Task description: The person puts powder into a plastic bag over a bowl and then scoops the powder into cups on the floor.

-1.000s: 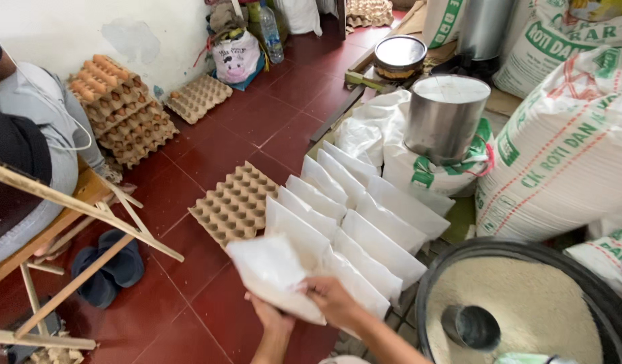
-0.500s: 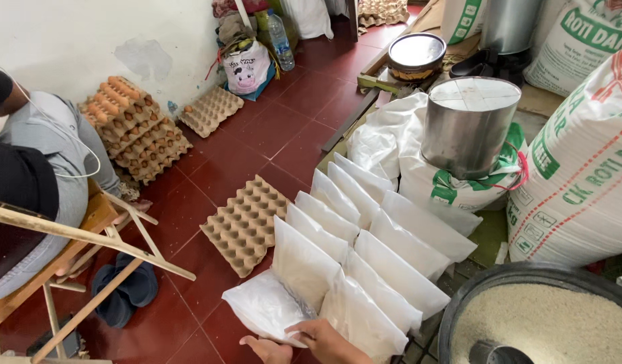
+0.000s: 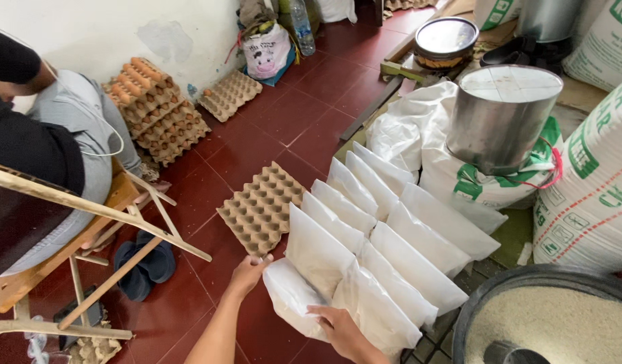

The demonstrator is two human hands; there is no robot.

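both hands hold a filled white bag (image 3: 292, 301) low at the near end of the bag rows (image 3: 385, 236). the left hand (image 3: 249, 273) curls over its top corner, the right hand (image 3: 338, 328) cups its lower edge. it looks heavy, soft and slippery, so it is best gripped underneath. an egg tray (image 3: 260, 209) lies just beyond the left hand.

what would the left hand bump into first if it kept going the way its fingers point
Likely the empty egg tray on the red floor: the left hand, gripping the edge of the white filled bag, points up-frame at the tray's near corner. Depth is hard to judge.
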